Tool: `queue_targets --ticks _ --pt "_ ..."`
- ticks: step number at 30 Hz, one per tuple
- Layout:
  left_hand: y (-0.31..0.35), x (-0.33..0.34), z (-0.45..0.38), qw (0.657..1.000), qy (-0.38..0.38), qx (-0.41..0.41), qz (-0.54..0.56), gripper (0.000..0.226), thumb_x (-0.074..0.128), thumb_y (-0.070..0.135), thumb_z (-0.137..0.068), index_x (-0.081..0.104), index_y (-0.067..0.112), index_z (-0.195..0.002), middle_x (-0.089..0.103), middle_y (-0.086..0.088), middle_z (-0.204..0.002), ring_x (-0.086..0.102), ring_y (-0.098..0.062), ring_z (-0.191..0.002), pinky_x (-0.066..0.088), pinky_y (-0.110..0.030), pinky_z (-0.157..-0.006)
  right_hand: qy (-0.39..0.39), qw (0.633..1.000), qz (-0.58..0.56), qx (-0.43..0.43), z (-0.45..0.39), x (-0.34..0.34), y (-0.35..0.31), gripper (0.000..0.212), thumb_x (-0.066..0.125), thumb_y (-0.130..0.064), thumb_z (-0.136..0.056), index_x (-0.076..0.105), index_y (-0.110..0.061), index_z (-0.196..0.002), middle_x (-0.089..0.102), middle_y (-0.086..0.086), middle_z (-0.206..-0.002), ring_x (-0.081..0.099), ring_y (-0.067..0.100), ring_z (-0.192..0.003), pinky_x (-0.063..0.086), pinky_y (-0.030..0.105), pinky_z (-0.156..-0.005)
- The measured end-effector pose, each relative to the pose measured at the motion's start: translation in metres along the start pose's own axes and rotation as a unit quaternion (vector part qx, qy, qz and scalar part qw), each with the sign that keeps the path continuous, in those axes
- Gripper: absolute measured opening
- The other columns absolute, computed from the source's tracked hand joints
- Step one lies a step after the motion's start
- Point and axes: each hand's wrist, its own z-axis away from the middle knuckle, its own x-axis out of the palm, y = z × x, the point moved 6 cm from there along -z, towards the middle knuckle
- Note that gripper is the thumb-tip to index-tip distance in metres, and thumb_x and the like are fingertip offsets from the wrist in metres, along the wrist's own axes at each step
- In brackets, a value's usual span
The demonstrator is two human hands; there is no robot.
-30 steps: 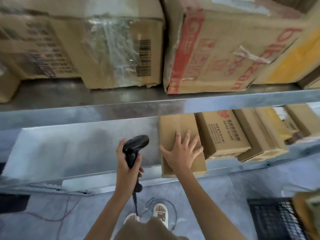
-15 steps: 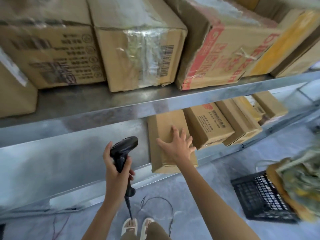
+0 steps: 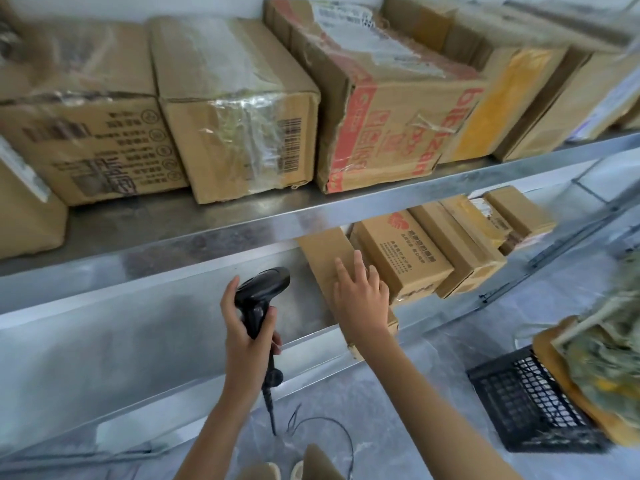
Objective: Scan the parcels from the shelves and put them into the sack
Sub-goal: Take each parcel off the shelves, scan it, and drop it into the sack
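My left hand [image 3: 244, 336] grips a black barcode scanner [image 3: 260, 296] by its handle, its cable hanging to the floor. My right hand [image 3: 360, 295] lies flat with straight fingers on a plain brown parcel [image 3: 322, 252] at the left end of a row on the lower metal shelf [image 3: 166, 327]. Right of it stands a parcel with a red logo [image 3: 401, 252], then more small parcels [image 3: 460, 244]. A greenish sack [image 3: 602, 365] shows at the right edge, blurred.
Large cardboard boxes [image 3: 239, 123] fill the upper shelf [image 3: 207, 216], one with red print [image 3: 391, 133]. A black plastic crate [image 3: 526, 403] sits on the grey floor by the sack. The lower shelf's left part is bare metal. My feet show at the bottom edge.
The view has swung up and right, showing more of the upper shelf and the sack. My right hand's fingers have drawn closer together on the plain parcel. The scanner stays in my left hand.
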Motion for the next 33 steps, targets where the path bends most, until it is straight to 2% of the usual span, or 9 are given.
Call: queue_targets --ticks 4,8,11,20,25,28,30,32,33 --pt "0.006 0.001 0.001 1.0 -0.004 0.013 -0.005 0.073 0.061 0.004 -0.1 0.036 0.066 -0.131 0.065 -0.008 -0.087 0.056 -0.023 -0.05 0.05 -0.028 -0.051 -0.001 0.999 0.044 -0.005 -0.001 0.013 0.008 0.072 0.028 -0.07 -0.096 0.011 -0.038 -0.158 0.001 0.005 -0.168 0.03 0.038 -0.139 0.034 0.048 -0.105" --pt "0.008 0.0 0.004 1.0 -0.013 0.013 -0.008 0.074 0.061 0.006 -0.1 0.036 0.068 -0.131 0.066 -0.006 -0.08 0.058 -0.023 -0.052 0.051 -0.028 -0.051 0.004 1.0 0.029 0.005 -0.006 0.013 0.013 0.065 0.029 -0.065 -0.099 0.017 -0.04 -0.157 0.006 -0.002 -0.168 0.038 0.04 -0.128 0.035 0.048 -0.101" --pt "0.011 -0.003 0.004 0.999 -0.022 0.018 -0.015 0.073 0.062 0.006 -0.1 0.036 0.066 -0.133 0.07 0.002 -0.089 0.061 -0.024 -0.054 0.053 -0.029 -0.051 -0.017 0.994 -0.09 0.059 -0.004 0.014 0.028 0.061 0.034 -0.062 -0.098 0.022 -0.044 -0.155 0.008 -0.007 -0.168 0.033 0.038 -0.131 0.029 0.051 -0.109" --pt "0.021 -0.015 0.005 0.998 -0.038 0.045 -0.036 0.071 0.063 0.009 -0.099 0.035 0.065 -0.134 0.068 0.001 -0.087 0.061 -0.021 -0.056 0.054 -0.033 -0.054 0.115 0.836 -0.519 0.133 0.048 0.024 0.039 0.059 0.059 -0.053 -0.091 0.039 -0.051 -0.146 0.027 -0.024 -0.159 0.028 0.007 -0.142 0.029 0.046 -0.118" --pt "0.024 -0.019 0.009 0.993 -0.061 0.068 -0.072 0.071 0.063 0.015 -0.099 0.033 0.07 -0.132 0.065 -0.009 -0.096 0.062 -0.017 -0.055 0.053 -0.03 -0.056 0.108 0.778 -0.601 0.149 0.067 0.034 0.028 0.051 0.065 -0.037 -0.095 0.046 -0.055 -0.139 0.034 -0.026 -0.154 0.035 0.008 -0.143 0.034 0.054 -0.116" --pt "0.022 -0.023 0.01 0.989 -0.075 0.083 -0.094 0.069 0.062 0.017 -0.1 0.032 0.07 -0.133 0.065 -0.005 -0.092 0.061 -0.016 -0.054 0.053 -0.027 -0.055 0.1 0.766 -0.62 0.139 0.067 0.034 0.025 0.051 0.066 -0.031 -0.095 0.05 -0.041 -0.142 0.04 -0.024 -0.151 0.04 -0.002 -0.137 0.039 0.044 -0.116" --pt "0.022 -0.026 0.009 0.983 -0.089 0.099 -0.123 0.071 0.063 0.018 -0.1 0.031 0.071 -0.133 0.067 0.005 -0.091 0.063 -0.017 -0.055 0.055 -0.027 -0.055 0.083 0.76 -0.633 0.123 0.064 0.029 0.025 0.047 0.065 -0.026 -0.096 0.053 -0.042 -0.138 0.043 -0.019 -0.15 0.044 -0.016 -0.126 0.044 0.023 -0.108" --pt "0.025 -0.032 0.002 0.971 -0.112 0.126 -0.169 0.076 0.064 0.016 -0.099 0.029 0.075 -0.132 0.068 0.015 -0.101 0.067 -0.01 -0.063 0.054 -0.02 -0.058 0.049 0.77 -0.628 0.107 0.058 0.023 0.029 0.045 0.064 -0.024 -0.097 0.053 -0.036 -0.139 0.046 -0.012 -0.151 0.048 -0.012 -0.123 0.044 0.011 -0.099" --pt "0.028 -0.037 -0.004 0.963 -0.128 0.14 -0.193 0.078 0.064 0.016 -0.098 0.028 0.075 -0.133 0.066 0.021 -0.111 0.069 -0.005 -0.071 0.053 -0.015 -0.063 0.031 0.778 -0.62 0.096 0.053 0.019 0.032 0.045 0.064 -0.023 -0.097 0.054 -0.032 -0.14 0.047 -0.009 -0.151 0.05 -0.004 -0.127 0.045 0.015 -0.102"
